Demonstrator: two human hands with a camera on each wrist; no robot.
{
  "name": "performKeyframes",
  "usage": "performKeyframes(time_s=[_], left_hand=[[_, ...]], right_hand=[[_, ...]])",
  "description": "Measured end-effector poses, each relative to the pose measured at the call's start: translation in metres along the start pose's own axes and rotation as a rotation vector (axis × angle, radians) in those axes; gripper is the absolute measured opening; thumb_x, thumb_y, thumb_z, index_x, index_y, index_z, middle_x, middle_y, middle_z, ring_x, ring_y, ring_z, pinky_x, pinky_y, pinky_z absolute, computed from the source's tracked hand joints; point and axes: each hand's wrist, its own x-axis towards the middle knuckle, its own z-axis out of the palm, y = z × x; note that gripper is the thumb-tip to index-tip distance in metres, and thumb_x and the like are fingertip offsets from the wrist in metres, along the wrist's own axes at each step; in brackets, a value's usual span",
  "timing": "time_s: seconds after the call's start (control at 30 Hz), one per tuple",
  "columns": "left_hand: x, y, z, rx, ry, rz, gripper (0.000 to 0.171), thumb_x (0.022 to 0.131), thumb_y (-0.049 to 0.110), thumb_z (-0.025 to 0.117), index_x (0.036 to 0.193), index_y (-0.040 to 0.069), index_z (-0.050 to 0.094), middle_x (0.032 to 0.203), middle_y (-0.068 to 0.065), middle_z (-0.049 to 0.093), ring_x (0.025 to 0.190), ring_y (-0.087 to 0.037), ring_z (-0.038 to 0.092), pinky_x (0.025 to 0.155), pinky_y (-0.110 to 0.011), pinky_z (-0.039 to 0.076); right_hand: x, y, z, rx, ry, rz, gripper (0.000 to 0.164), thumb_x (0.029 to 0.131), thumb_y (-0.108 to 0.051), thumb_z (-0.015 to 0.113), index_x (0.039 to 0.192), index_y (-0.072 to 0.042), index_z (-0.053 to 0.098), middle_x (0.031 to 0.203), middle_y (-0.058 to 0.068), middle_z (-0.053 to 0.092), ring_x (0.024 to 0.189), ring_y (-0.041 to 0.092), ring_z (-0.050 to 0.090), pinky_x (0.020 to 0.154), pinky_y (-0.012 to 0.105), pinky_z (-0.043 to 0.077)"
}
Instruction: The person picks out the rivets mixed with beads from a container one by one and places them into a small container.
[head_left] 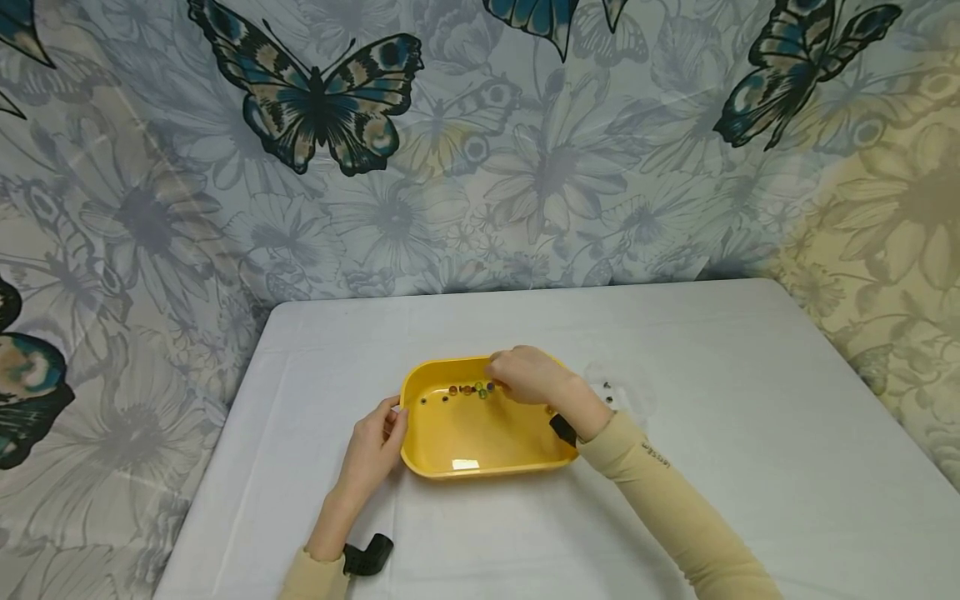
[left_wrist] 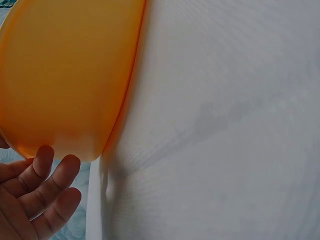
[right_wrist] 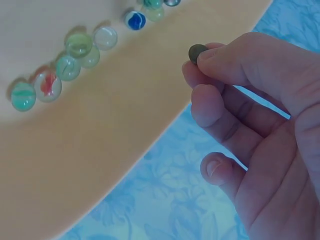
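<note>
Right grip [head_left: 528,375] pinches small dark round bead [right_wrist: 196,51] over yellow rounded-rectangular plastic tray [head_left: 465,437]; left grip [head_left: 377,437] holds its left edge. Coloured glass marbles [right_wrist: 79,45] inside.

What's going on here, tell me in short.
A person's hands are at work on a yellow tray on a white-covered table. The left hand holds the tray's left edge. The right hand pinches a small dark round piece over the tray's far side. Glass marbles sit in a loose row inside, toward the far wall, and a few small dark pieces lie to the right of the tray.
</note>
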Motion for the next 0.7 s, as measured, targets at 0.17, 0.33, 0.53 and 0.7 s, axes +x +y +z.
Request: performKeyframes(time_s=[0.17,0.33,0.53,0.7], left_hand=[[0.0,0.0,0.0,0.005,0.001,0.001,0.027,0.094,0.015,0.053,0.114,-0.003,0.059,0.074,0.001,0.054,0.062,-0.009,0.05,0.057,-0.022,0.047],[0.001,0.0,0.0,0.003,0.002,0.005,0.026,0.094,0.014,0.053,0.114,-0.003,0.06,0.075,0.001,0.054,0.062,-0.009,0.051,0.058,-0.022,0.048],[0.001,0.0,0.0,-0.005,0.0,0.007,0.026,0.094,0.013,0.054,0.114,-0.003,0.06,0.074,0.001,0.054,0.061,-0.009,0.05,0.058,-0.022,0.047],[0.001,0.0,0.0,-0.005,0.0,0.01,0.026,0.094,0.013,0.054,0.113,-0.003,0.06,0.073,0.002,0.054,0.061,-0.009,0.05,0.057,-0.022,0.047]], right_hand=[[-0.003,0.002,-0.001,-0.002,0.006,0.018,0.024,0.087,-0.004,0.061,0.067,-0.013,0.052,0.063,-0.003,0.041,0.056,0.011,0.034,0.059,0.027,0.033],[-0.006,0.003,-0.004,0.0,0.009,0.026,0.019,0.085,-0.003,0.063,0.069,-0.01,0.057,0.064,-0.003,0.041,0.056,0.011,0.035,0.06,0.028,0.034],[-0.011,0.003,-0.01,0.001,0.01,0.046,0.016,0.082,-0.006,0.069,0.071,-0.01,0.058,0.064,-0.003,0.04,0.057,0.012,0.036,0.061,0.028,0.034],[-0.016,0.006,-0.012,0.005,0.043,0.053,0.019,0.083,0.0,0.065,0.069,-0.01,0.056,0.063,-0.003,0.039,0.058,0.013,0.034,0.061,0.028,0.033]])
